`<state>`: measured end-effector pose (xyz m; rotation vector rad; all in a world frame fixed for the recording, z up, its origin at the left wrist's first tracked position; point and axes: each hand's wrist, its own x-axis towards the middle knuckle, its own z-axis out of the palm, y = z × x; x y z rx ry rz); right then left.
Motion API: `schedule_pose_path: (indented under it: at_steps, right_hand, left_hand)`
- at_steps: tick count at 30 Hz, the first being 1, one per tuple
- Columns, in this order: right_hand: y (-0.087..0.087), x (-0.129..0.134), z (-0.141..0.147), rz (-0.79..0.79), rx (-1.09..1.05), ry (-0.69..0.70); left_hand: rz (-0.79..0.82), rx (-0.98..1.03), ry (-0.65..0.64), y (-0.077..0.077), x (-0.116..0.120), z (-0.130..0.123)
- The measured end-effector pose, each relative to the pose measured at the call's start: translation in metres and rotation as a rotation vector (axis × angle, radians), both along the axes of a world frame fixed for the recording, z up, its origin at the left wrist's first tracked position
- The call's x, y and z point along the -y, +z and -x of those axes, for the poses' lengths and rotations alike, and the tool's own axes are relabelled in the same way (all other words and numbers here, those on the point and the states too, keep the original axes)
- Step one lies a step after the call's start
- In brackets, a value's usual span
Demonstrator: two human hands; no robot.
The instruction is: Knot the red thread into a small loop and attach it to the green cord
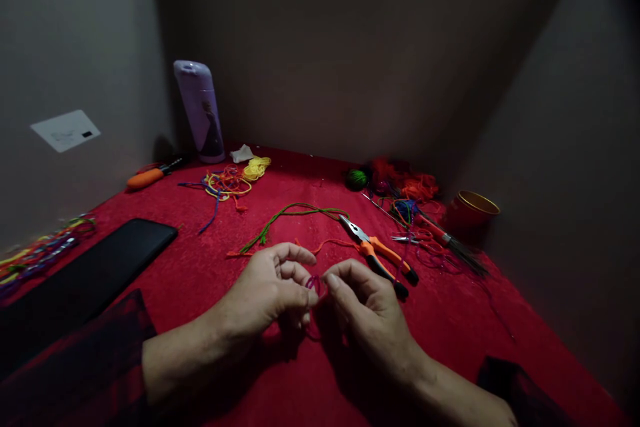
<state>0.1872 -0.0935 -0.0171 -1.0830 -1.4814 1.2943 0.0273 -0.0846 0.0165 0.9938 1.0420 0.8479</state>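
A looped purple cord (313, 282) is pinched between the thumb and fingers of my left hand (270, 287), low over the red cloth. Close beside it, my right hand (367, 307) has its thumb and forefinger pressed together at the loop, seemingly on the same cord; the exact grip is too small to make out. Just beyond the hands lie a green cord (300, 205) and an orange-red cord (333, 241). Pliers (375, 250) with orange and black handles rest to the right of them, jaws pointing away and left.
A phone (135, 247) and braided cords (45, 250) lie left. Behind stand a purple bottle (200, 110), tangled threads (230, 180) and an orange-handled tool (145, 178). At right are yarn balls (357, 179), small scissors (405, 239), a brush (450, 240) and a red cup (467, 213).
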Motion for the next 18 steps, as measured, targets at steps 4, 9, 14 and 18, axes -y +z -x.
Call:
schedule_pose_path:
  at_steps: [4,9,14,18]
  right_hand:
    - [0.0034,-0.0007,0.0007,0.096,-0.090,0.087]
    - [0.0057,-0.0033,0.0023,0.216,-0.212,0.145]
    - [0.0040,-0.0052,0.0013,0.250,-0.264,0.189]
    - [0.0035,-0.0058,-0.0010,0.262,-0.272,0.260]
  left_hand:
    - [0.030,-0.003,0.002,-0.0006,-0.0010,0.0010]
    - [0.098,0.041,-0.028,-0.0029,-0.0019,0.0022]
    - [0.116,0.052,-0.048,-0.0049,-0.0014,0.0033]
    - [0.129,0.063,-0.058,-0.0063,-0.0018,0.0036]
